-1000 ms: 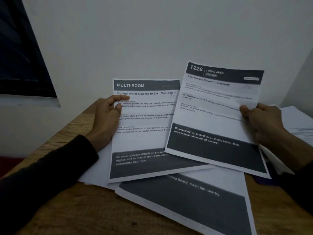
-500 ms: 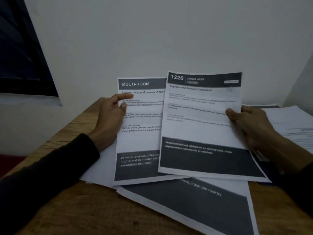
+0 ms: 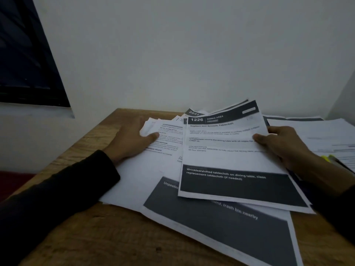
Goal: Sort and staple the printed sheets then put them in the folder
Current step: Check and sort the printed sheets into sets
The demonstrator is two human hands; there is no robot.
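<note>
My right hand (image 3: pixel 282 144) grips the right edge of the printed sheet headed "1226 Dining Area" (image 3: pixel 226 156), thumb on top; at least one more sheet lies right under it. That sheet lies low over a loose spread of printed sheets (image 3: pixel 221 223) on the wooden table (image 3: pixel 96 237). My left hand (image 3: pixel 132 141) rests at the left side of the spread, its thumb pressing on the edge of a small stack of sheets (image 3: pixel 165 135). A sheet numbered 2641 (image 3: pixel 194 112) peeks out at the back. No stapler or folder is visible.
More white printed sheets (image 3: pixel 317 131) lie piled at the right. A yellow highlighter (image 3: pixel 326 158) and a dark pen (image 3: pixel 342 164) lie by my right wrist. A white wall stands right behind the table; a dark window (image 3: pixel 25 60) is at the left.
The "Multi-Room" sheet has left my left hand and gone from sight. The 1226 sheet has tipped down from raised to nearly flat over the pile. My left hand now rests on the stack.
</note>
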